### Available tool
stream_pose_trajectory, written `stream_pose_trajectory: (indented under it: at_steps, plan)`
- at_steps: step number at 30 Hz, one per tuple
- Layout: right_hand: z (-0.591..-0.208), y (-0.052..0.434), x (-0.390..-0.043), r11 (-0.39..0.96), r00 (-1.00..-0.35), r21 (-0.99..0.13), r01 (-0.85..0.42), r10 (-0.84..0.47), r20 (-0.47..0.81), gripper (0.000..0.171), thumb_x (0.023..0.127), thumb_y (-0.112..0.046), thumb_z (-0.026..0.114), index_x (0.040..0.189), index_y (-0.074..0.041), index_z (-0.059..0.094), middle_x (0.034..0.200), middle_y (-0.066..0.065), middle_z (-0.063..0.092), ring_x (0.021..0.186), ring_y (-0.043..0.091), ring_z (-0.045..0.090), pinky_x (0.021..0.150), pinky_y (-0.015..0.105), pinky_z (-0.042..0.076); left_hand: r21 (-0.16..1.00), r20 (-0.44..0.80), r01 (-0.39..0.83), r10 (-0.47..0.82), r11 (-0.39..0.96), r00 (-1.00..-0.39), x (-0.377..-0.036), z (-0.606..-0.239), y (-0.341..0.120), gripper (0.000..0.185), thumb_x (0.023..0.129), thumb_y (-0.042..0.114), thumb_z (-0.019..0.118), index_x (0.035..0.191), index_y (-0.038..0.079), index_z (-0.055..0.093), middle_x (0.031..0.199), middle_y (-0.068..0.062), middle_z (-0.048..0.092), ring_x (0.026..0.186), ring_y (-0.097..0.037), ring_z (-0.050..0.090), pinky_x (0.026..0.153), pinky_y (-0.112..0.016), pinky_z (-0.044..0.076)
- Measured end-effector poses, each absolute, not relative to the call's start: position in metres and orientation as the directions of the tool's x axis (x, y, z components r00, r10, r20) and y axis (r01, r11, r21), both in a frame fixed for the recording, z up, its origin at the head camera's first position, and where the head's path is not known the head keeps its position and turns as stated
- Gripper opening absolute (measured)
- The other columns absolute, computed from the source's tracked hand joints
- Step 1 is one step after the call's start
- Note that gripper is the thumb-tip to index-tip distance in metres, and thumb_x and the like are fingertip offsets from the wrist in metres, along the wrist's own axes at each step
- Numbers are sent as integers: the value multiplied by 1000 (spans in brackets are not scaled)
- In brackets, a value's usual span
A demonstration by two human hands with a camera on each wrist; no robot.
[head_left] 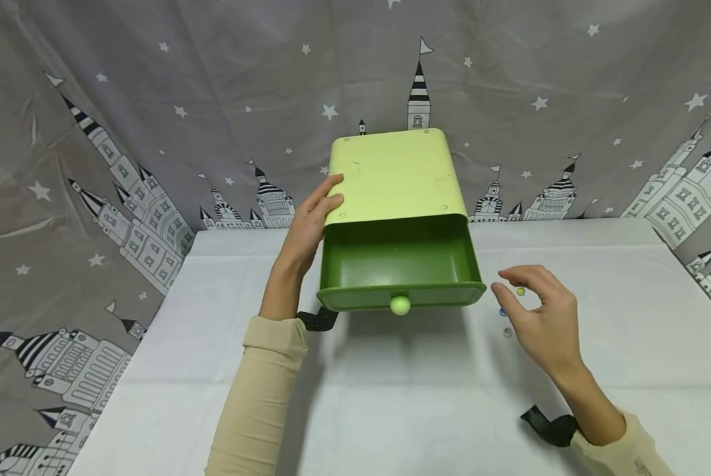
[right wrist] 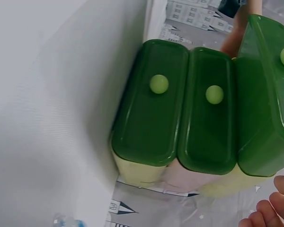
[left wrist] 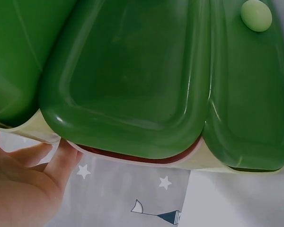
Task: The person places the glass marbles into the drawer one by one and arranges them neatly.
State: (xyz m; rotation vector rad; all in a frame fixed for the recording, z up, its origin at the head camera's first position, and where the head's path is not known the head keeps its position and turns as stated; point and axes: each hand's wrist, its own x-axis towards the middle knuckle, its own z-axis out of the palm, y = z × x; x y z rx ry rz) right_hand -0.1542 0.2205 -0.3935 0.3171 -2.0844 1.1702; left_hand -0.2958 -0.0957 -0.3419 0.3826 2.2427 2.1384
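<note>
A small drawer cabinet (head_left: 397,175) with a pale yellow-green top stands on the white table; its top drawer (head_left: 400,261) is pulled out, showing the dark green inside. My left hand (head_left: 308,225) rests against the cabinet's left side, fingertips at the top edge. In the left wrist view, its fingers (left wrist: 61,163) touch the casing's side. To the right of the drawer, my right hand (head_left: 546,320) hovers, thumb and forefinger curved and apart, nothing visible between them. Close by lie a yellow-green marble (head_left: 521,291), a blue marble (head_left: 503,311) and a clear marble (head_left: 507,332).
Two closed green drawers, the middle drawer (right wrist: 208,123) and the bottom drawer (right wrist: 149,118), show under the pulled-out one, each with a round knob. Behind the white table (head_left: 403,410) hangs a grey curtain (head_left: 242,86) printed with castles and stars.
</note>
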Motion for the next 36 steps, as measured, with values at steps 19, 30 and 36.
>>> stream_pose_trajectory:
  at_steps: [19,30,36]
  plan:
    - [-408,236,-153,607,-751,-649,-459,126,648,19,78,13,73,96,8,72,94,14,68,90,1,55,83,14,41,985,159,168,176,39,-971,-295,-343,-96,48,101,29,53,148,24,48,156,8,32,137,-14,33,105,-48,34]
    - [-418,244,-157,643,-773,-646,-412,129,621,19,77,11,75,96,8,72,94,15,68,90,-3,54,82,12,40,983,173,182,177,37,-969,-295,-344,-96,48,101,28,53,148,22,48,157,7,32,139,-10,29,108,-43,32]
    - [-424,246,-161,648,-784,-658,-382,150,602,18,78,10,74,96,9,72,94,15,68,89,-2,53,81,11,39,983,169,179,182,42,-969,-295,-342,-98,47,102,30,53,148,25,48,156,7,32,137,-14,34,106,-46,35]
